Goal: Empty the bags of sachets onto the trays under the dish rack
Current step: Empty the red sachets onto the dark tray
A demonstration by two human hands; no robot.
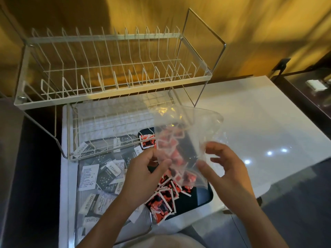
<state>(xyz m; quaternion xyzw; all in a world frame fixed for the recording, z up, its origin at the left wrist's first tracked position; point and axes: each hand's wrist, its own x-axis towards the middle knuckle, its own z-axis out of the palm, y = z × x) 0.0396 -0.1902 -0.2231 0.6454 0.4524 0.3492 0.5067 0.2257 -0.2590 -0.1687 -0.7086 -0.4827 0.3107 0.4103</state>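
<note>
Held a clear plastic bag [186,140] above the dark tray [204,196] of red sachets [164,196], left hand [143,174] and right hand [227,165] pinching its lower edge near the table's [259,122] front edge.

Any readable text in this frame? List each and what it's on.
"taikoo": on a dark sachet in the silver tray; the same word repeats on white sachets there.
Fine print on the white sachet backs: too small to read.
Red and black sachets on the dark tray: a graphic only, with no legible words.
Clear bag: no print visible.
</note>
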